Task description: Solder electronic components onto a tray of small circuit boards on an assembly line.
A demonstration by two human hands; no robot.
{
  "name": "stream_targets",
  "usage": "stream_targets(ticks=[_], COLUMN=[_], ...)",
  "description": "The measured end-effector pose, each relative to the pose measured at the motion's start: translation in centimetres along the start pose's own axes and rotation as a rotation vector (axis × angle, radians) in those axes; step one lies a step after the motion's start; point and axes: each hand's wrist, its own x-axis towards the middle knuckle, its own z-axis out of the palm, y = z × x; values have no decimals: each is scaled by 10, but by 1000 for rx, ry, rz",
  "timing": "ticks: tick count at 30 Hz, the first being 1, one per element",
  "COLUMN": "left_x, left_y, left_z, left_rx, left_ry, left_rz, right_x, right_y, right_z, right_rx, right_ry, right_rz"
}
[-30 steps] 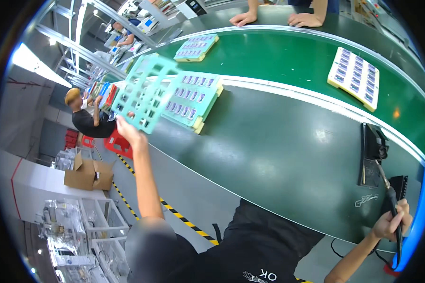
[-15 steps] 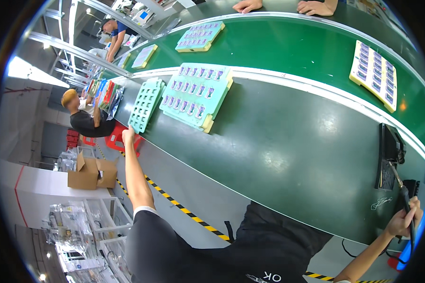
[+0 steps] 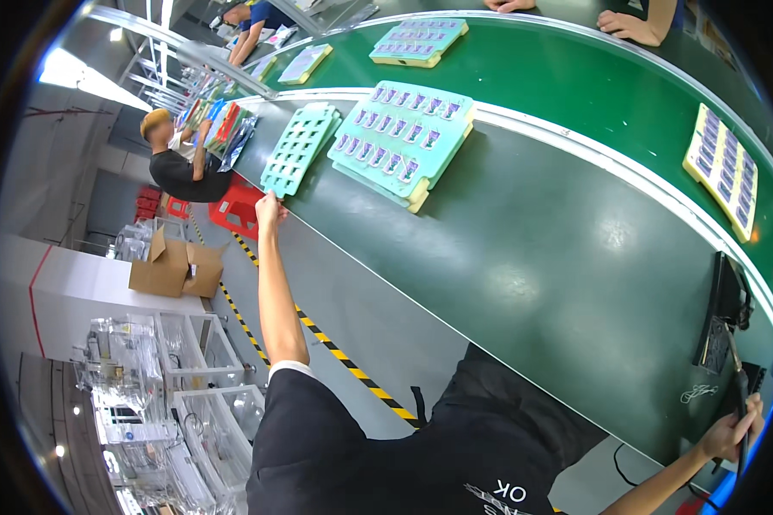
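Far to the left, my left hand is closed on the near corner of a mint-green tray with rows of square holes. Right beside that tray lies another mint-green tray, on a yellowish base, with rows of small purple-and-white parts. At the lower right my right hand grips the dark handle of a soldering iron. Its metal tip points toward a black holder on the bench. A small tangle of white wire lies just left of the iron.
A green conveyor runs behind the dark green bench, carrying loaded trays and a yellow-edged tray. Another person's hands rest across it. Left of the bench are a red stool, a seated person and cardboard boxes.
The whole view has shifted, so bench, trays and conveyor sit further right, the left side also higher. My left hand stays on the holed tray's corner; my right hand keeps the soldering iron.
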Motion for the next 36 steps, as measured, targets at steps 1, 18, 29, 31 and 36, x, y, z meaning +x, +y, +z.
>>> stream_targets(ticks=[1,18,29,31,36], left_x=[6,-200,-202,-191,-209], left_y=[1,114,101,83,85], left_z=[-4,136,134,130,152], left_rx=[101,45,-234,-474,-744], left_ry=[13,-277,-382,-307,-362], left_rz=[25,85,141,120,-75], right_x=[-1,5,8,8,5], right_y=[1,-24,-22,-24,-19], right_z=[2,13,23,25,32], right_rx=[2,238,543,599,492], right_ry=[3,132,14,-1,-2], right_rz=[1,138,166,190,172])
